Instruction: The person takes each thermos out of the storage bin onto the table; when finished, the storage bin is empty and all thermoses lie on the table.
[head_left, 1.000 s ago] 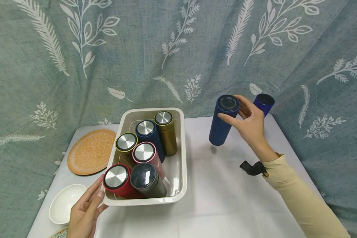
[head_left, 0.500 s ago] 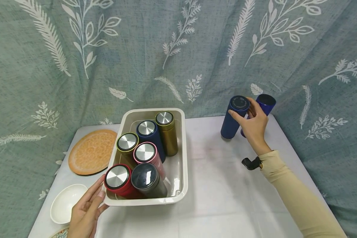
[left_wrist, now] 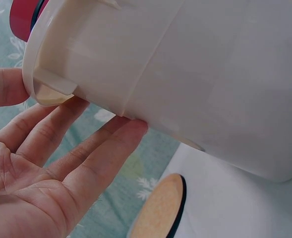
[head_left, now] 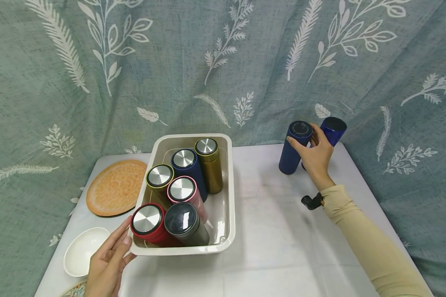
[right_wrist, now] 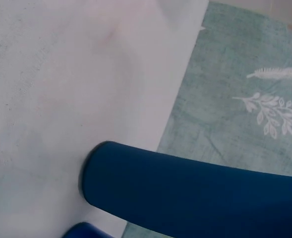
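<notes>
My right hand (head_left: 316, 154) holds a dark blue vacuum flask (head_left: 290, 154) near its upper end, thumb on the near side. The flask is nearly upright, its lower end right at the table; a dark disc with fine print faces up. In the right wrist view the flask (right_wrist: 185, 188) fills the lower part. A shinier blue flask (head_left: 333, 127) stands just behind the right hand, partly hidden. My left hand (head_left: 105, 264) grips the near left corner of a cream plastic tub (head_left: 228, 206); in the left wrist view, its fingers (left_wrist: 103, 153) lie against the outer wall.
Inside the tub stand several flasks: red (head_left: 152, 227), grey (head_left: 187, 225), pink (head_left: 189, 196), blue (head_left: 193, 169) and two olive-gold, one (head_left: 210, 169) at the back. Left of it lie a round orange-brown board (head_left: 115, 187) and a white bowl (head_left: 82, 251). A patterned curtain (head_left: 178, 74) hangs behind.
My right hand has carried the dark blue flask to the right and down to the table, beside the shinier blue one. My left hand and the tub keep their place.
</notes>
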Motion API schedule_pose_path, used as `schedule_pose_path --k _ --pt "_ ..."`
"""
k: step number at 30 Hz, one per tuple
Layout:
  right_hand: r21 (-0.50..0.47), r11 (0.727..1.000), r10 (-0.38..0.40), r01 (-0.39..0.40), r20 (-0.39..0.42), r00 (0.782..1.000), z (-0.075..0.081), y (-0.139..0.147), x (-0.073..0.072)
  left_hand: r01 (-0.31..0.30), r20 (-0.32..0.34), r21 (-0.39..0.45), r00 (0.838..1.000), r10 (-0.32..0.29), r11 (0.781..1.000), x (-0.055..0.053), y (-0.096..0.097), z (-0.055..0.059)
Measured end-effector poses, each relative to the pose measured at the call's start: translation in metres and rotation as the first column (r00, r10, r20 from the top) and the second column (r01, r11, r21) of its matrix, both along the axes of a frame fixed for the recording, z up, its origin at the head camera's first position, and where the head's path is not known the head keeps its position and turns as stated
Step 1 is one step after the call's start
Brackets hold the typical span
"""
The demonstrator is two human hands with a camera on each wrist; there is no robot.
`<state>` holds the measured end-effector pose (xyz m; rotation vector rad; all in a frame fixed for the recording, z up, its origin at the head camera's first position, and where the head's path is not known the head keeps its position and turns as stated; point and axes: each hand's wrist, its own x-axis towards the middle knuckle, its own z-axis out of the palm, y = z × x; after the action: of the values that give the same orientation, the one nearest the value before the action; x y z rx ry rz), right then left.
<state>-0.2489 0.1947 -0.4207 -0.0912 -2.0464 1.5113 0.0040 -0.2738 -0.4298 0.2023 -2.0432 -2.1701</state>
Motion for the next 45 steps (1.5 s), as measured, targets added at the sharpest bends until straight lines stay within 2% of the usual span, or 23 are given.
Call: schedule_pose_path --k 15,29,45 --pt "-0.045 0.998 -0.043 0.043 0.003 0.999 -0.0011 0.0029 -0.0032 -0.002 0.017 0.0 1.0 0.002 1.0 -0.0001 0.0007 -0.0001" --pt "-0.029 0.999 -0.041 0.041 0.01 0.999 -0.0044 0.0073 -0.0067 -0.021 0.024 0.015 0.999 0.021 1.0 0.0005 0.0007 -0.0012" --pt "0.015 1.0 -0.013 0.012 0.089 0.996 0.0013 0.0068 -0.0061 -0.019 0.011 0.019 1.0 0.019 1.0 0.0005 0.0001 -0.0016"
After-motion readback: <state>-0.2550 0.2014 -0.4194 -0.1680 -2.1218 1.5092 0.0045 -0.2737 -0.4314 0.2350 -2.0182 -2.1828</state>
